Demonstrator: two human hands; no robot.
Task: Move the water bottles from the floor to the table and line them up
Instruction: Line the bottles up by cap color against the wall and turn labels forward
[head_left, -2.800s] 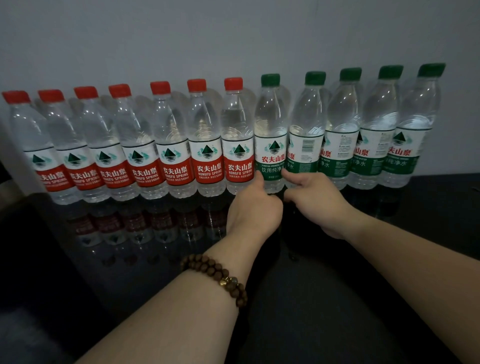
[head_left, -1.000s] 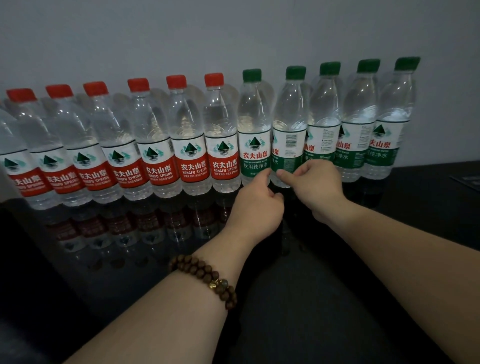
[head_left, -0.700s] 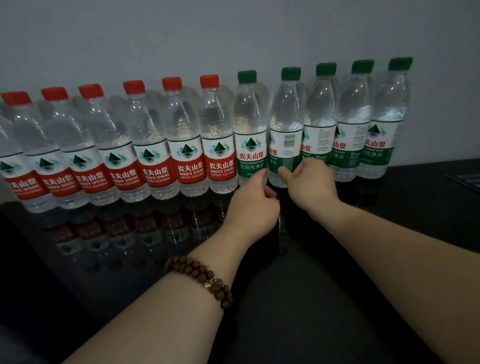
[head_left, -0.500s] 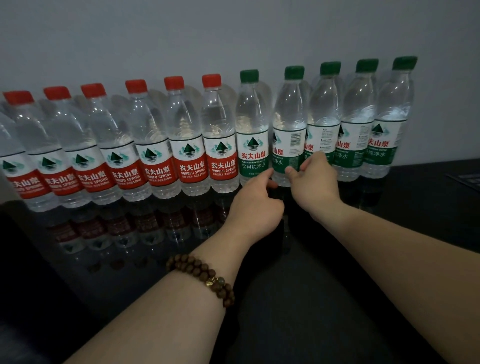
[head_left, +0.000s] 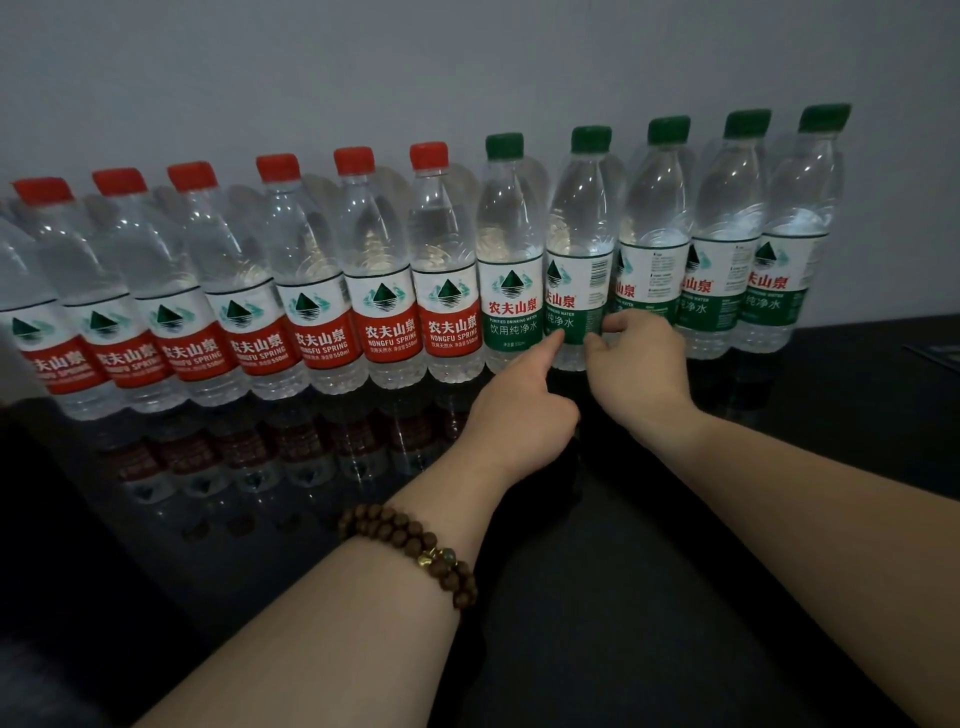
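A row of water bottles stands upright on the black table (head_left: 649, 597), backed against the wall. Several red-capped bottles (head_left: 382, 249) fill the left part and several green-capped bottles (head_left: 727, 228) the right part, all touching side by side. My left hand (head_left: 519, 410), with a bead bracelet on its wrist, presses its index fingertip on the lower left of the second green bottle (head_left: 582, 223). My right hand (head_left: 641, 371) pinches the same bottle's lower right side with thumb and fingers. The bottle's base is partly hidden behind both hands.
The grey wall (head_left: 467, 62) rises directly behind the row. The glossy tabletop mirrors the bottles in front of them. A dark flat object (head_left: 935, 356) lies at the table's far right edge. The leftmost bottles run out of view.
The second green bottle has turned on the spot, and its label now shows more of the logo and red characters. Both hands stayed low on that bottle, shifting slightly.
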